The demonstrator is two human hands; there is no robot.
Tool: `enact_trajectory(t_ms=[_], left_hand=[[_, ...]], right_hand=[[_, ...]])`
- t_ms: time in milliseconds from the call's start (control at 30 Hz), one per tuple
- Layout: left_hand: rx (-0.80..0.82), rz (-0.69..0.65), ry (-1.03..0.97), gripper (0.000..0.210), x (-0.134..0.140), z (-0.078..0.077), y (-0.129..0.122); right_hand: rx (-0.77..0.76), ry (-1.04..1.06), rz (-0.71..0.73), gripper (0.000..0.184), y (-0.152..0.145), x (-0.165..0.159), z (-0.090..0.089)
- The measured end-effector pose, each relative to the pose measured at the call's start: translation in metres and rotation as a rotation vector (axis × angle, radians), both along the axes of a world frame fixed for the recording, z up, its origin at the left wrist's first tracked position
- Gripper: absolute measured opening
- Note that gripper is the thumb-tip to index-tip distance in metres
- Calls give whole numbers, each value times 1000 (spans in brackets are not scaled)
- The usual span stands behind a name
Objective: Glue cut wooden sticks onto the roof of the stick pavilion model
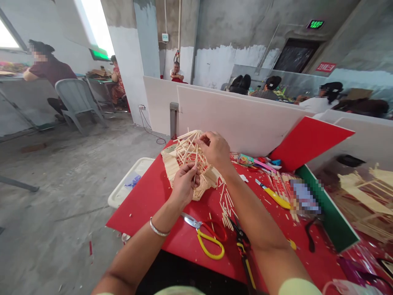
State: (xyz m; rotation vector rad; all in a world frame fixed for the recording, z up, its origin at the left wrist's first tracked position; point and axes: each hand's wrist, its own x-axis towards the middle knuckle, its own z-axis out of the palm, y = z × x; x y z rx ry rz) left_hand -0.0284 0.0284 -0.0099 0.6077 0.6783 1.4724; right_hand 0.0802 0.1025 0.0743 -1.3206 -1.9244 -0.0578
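On the red tabletop (141, 205) stands a model built of thin pale wooden sticks (172, 166), with an open lattice of slanting sticks on its upper part. My left hand (184, 184) is closed at the near side of the model, its thumb and fingers pinching a wooden stick (196, 157) that points upward. Around the upper end of that stick, my right hand (215, 149) curls with its fingertips pinched together. Part of the model is hidden behind both hands. Loose short sticks (226, 203) lie beneath my right forearm.
Scissors with red and yellow handles (211, 241) lie near the front edge, beside yellow-and-black pliers (244, 254). A yellow utility knife (273, 194) rests farther right. White boards (233, 119) stand behind the table. A white plastic bin (115, 196) is at the left. Other people sit farther off.
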Motion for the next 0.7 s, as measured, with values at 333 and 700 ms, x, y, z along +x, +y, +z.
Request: enact_trajectory(t_ms=[333, 700], left_hand=[[-7, 5, 31, 44, -2, 8, 9], [-13, 11, 71, 42, -8, 6, 10]], right_hand=[[-37, 24, 19, 22, 3, 0, 2], [-28, 31, 9, 22, 4, -2, 0]])
